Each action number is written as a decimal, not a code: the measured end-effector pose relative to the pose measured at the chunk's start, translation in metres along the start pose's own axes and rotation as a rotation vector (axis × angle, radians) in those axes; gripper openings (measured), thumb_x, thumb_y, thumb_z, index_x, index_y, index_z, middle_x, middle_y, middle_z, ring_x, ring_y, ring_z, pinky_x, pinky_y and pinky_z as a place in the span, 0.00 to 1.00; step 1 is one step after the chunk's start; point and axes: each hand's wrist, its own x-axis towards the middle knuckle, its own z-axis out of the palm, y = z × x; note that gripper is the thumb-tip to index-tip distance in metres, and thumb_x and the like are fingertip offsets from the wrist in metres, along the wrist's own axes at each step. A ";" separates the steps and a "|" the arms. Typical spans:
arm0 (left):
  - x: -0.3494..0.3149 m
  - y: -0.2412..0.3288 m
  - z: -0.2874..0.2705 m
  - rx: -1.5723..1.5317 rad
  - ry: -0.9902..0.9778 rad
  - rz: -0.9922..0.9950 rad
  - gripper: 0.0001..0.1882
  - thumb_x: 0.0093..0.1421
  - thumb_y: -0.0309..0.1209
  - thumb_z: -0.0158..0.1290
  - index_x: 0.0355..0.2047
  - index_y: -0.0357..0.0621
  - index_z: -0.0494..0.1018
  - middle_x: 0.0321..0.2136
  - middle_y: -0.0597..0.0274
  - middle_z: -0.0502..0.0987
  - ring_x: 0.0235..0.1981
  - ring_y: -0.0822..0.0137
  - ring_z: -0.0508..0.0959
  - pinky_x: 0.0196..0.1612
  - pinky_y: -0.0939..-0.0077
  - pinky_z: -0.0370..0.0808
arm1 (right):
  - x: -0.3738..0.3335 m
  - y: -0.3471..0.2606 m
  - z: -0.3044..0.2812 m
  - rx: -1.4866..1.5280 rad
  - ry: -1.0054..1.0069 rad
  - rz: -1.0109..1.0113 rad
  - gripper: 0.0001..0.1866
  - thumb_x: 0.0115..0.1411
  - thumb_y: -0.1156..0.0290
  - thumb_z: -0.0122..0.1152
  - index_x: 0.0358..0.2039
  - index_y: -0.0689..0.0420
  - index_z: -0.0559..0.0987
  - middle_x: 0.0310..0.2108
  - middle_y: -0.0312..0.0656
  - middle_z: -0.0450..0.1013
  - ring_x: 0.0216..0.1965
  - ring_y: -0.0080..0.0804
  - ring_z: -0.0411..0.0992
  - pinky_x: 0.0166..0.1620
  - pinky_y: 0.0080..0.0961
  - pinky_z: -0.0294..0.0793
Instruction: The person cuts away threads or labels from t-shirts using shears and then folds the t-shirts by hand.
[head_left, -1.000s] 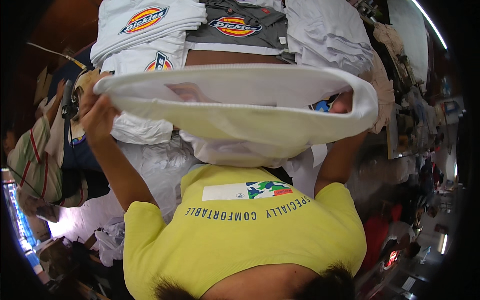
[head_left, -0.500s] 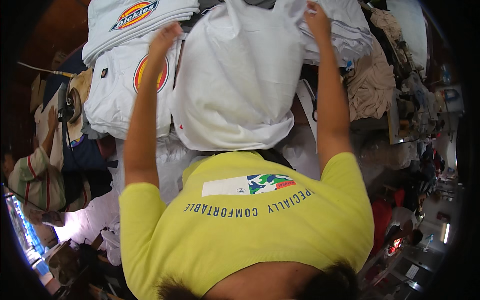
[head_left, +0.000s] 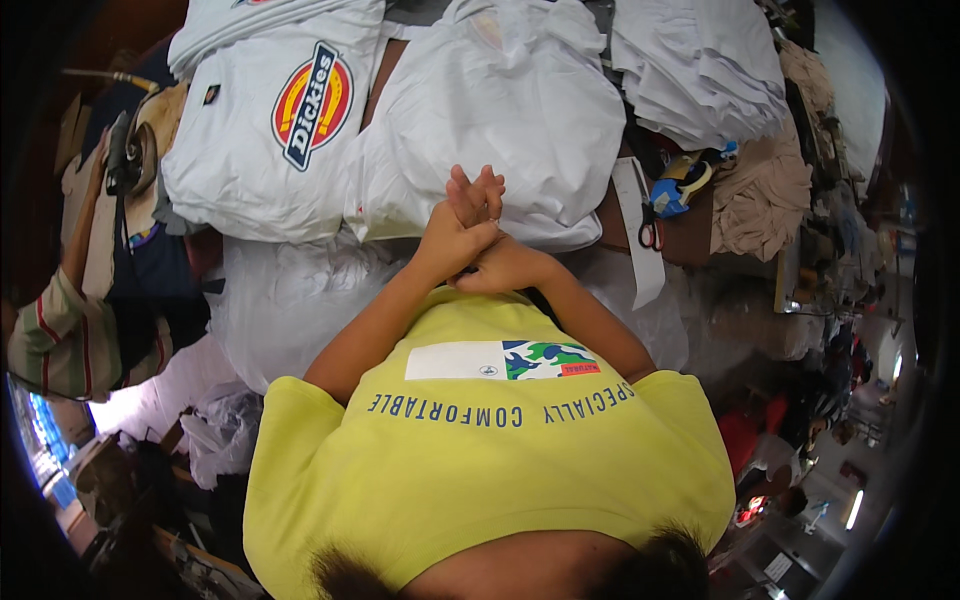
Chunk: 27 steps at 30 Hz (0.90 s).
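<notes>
In front of my chest my two hands meet. My left hand [head_left: 452,228] points away from me, its fingers stretched and slightly apart. Across its lower palm my right hand [head_left: 505,266] is closed, with its fingers partly hidden. Neither holds any cloth. Just beyond them a plain white T-shirt [head_left: 510,110] lies loosely spread on the table, wrinkled, its near edge by my hands. On its left sits a folded white T-shirt [head_left: 230,150] with a round red and yellow print.
A stack of white garments [head_left: 695,70] stands at the far right. Nearer are scissors [head_left: 650,228], a white strip [head_left: 640,255], and a tape roll [head_left: 695,180]. Beige cloth [head_left: 765,200] is bunched beside them. At left another person's striped sleeve [head_left: 60,340] shows. Clear plastic [head_left: 290,300] hangs in front.
My hands have come down from the far edge of the raised white T-shirt and joined near my chest. The T-shirt now lies flatter on the table.
</notes>
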 end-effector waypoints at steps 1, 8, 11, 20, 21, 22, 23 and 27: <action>0.000 0.000 -0.002 0.015 -0.005 -0.028 0.29 0.47 0.23 0.46 0.52 0.30 0.61 0.53 0.52 0.65 0.56 0.60 0.63 0.56 0.68 0.60 | 0.000 0.001 0.001 0.010 -0.024 -0.023 0.50 0.45 0.66 0.60 0.63 0.53 0.41 0.65 0.46 0.33 0.65 0.50 0.33 0.60 0.46 0.35; -0.031 -0.069 -0.058 0.133 0.171 0.044 0.22 0.53 0.39 0.57 0.41 0.35 0.69 0.38 0.58 0.71 0.41 0.68 0.70 0.47 0.74 0.66 | 0.010 0.027 0.004 0.691 -0.359 0.251 0.39 0.52 0.67 0.59 0.61 0.57 0.51 0.62 0.42 0.47 0.61 0.35 0.47 0.58 0.33 0.55; -0.046 -0.130 -0.092 0.404 1.033 0.082 0.21 0.52 0.40 0.58 0.40 0.37 0.69 0.29 0.67 0.70 0.32 0.72 0.69 0.43 0.77 0.67 | 0.012 0.029 0.003 0.874 -0.248 0.520 0.26 0.54 0.72 0.57 0.54 0.58 0.64 0.49 0.37 0.64 0.48 0.24 0.62 0.50 0.22 0.63; -0.026 -0.023 -0.048 -0.123 0.344 0.194 0.11 0.57 0.28 0.52 0.39 0.36 0.72 0.40 0.65 0.66 0.42 0.75 0.68 0.42 0.82 0.65 | 0.044 0.002 0.005 0.316 0.135 0.237 0.22 0.49 0.75 0.59 0.46 0.55 0.69 0.36 0.40 0.71 0.36 0.31 0.71 0.39 0.22 0.70; -0.022 -0.010 -0.040 -0.076 0.295 0.317 0.14 0.56 0.28 0.53 0.42 0.37 0.70 0.43 0.64 0.64 0.45 0.73 0.66 0.44 0.81 0.64 | 0.050 -0.003 0.000 0.255 0.260 0.182 0.23 0.47 0.74 0.60 0.45 0.55 0.68 0.34 0.41 0.72 0.35 0.35 0.72 0.39 0.23 0.70; -0.017 -0.006 -0.036 0.004 0.389 0.388 0.18 0.54 0.29 0.55 0.45 0.38 0.67 0.44 0.63 0.62 0.46 0.71 0.65 0.45 0.78 0.63 | 0.060 -0.009 -0.019 0.336 0.211 0.356 0.21 0.45 0.77 0.59 0.43 0.57 0.70 0.31 0.40 0.73 0.32 0.29 0.73 0.36 0.23 0.71; -0.007 -0.001 -0.034 0.081 0.475 0.464 0.23 0.52 0.29 0.56 0.48 0.39 0.65 0.46 0.61 0.60 0.48 0.69 0.63 0.47 0.76 0.62 | 0.065 -0.001 -0.036 0.359 0.254 0.286 0.18 0.47 0.77 0.59 0.41 0.58 0.71 0.29 0.39 0.73 0.31 0.26 0.73 0.36 0.22 0.72; 0.047 -0.032 -0.023 0.273 0.615 0.364 0.38 0.45 0.32 0.60 0.55 0.45 0.54 0.48 0.57 0.58 0.51 0.62 0.60 0.52 0.67 0.59 | 0.106 -0.026 -0.123 0.904 0.458 0.147 0.10 0.53 0.76 0.58 0.37 0.59 0.75 0.29 0.35 0.73 0.29 0.18 0.72 0.34 0.15 0.72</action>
